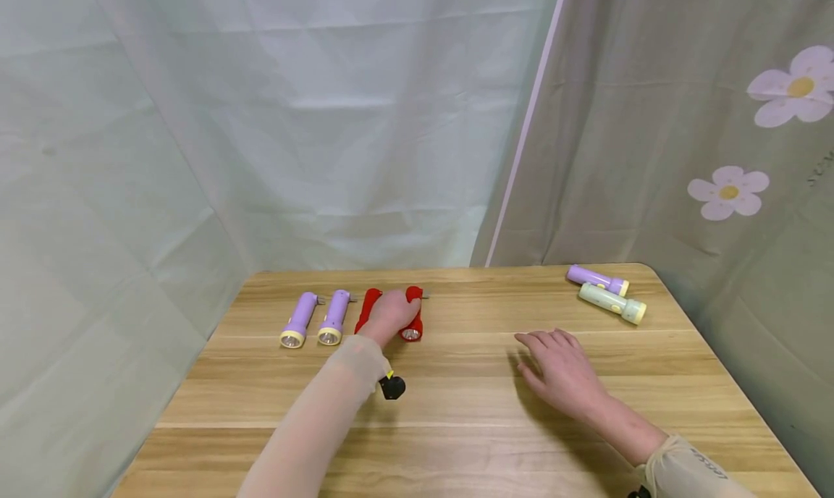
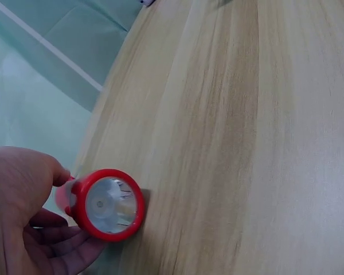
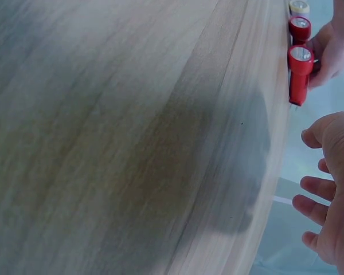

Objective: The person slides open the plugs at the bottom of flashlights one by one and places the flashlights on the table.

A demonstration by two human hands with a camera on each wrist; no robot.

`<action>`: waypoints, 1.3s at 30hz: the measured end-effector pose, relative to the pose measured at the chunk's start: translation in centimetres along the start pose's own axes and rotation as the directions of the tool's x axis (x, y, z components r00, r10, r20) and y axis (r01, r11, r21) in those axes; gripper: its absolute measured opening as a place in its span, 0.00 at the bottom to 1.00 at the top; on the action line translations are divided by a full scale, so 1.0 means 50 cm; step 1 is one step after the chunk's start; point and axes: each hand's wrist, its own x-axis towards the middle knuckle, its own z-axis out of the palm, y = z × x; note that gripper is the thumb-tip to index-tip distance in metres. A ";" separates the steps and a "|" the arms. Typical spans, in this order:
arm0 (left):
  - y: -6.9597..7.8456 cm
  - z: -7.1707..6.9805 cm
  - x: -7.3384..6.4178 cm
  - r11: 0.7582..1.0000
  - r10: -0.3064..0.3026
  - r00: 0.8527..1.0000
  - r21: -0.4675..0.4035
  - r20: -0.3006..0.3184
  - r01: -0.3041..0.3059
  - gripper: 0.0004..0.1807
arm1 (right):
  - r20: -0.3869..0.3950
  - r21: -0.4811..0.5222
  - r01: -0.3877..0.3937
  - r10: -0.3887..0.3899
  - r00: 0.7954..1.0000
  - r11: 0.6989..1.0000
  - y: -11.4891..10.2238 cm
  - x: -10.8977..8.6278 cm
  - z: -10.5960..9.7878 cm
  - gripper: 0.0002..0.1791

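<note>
My left hand grips a red flashlight on the wooden table, thumb and fingers round its body. In the left wrist view, the clear lens of this flashlight faces the camera. Just to its left lies a second red flashlight, partly covered by the same hand. Two purple flashlights with cream heads, one at the far left and one beside it, lie alongside, metal prongs out at their back ends. Over the right half of the table, my right hand holds nothing, its fingers spread and relaxed.
At the back right, a pale green flashlight lies close in front of another purple flashlight. Fabric curtains hang behind and along the sides of the wooden table.
</note>
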 end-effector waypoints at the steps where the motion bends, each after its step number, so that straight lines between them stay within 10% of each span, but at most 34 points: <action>1: 0.000 -0.001 -0.001 1.000 -0.005 1.000 -0.003 -0.001 0.005 0.20 | 0.001 0.002 -0.001 0.001 1.000 1.000 0.000 0.000 0.000 0.30; 6: 0.007 -0.014 -0.007 1.000 0.013 0.999 -0.018 -0.044 -0.014 0.25 | -0.008 0.006 -0.006 0.006 1.000 1.000 0.003 0.001 -0.006 0.30; 13: 0.019 -0.028 -0.024 0.977 0.215 0.973 0.012 -0.085 -0.215 0.40 | -0.043 0.010 -0.019 0.019 0.999 1.000 0.015 0.006 -0.022 0.29; 21: 0.028 -0.020 -0.056 0.882 0.465 0.883 0.114 -0.067 -0.456 0.43 | -0.062 -0.004 -0.061 0.060 0.996 0.998 0.042 0.007 -0.050 0.29; 39: 0.064 0.015 -0.159 0.711 0.678 0.735 0.229 0.030 -0.665 0.40 | -0.082 -0.038 -0.194 0.190 0.978 0.980 0.145 0.012 -0.101 0.28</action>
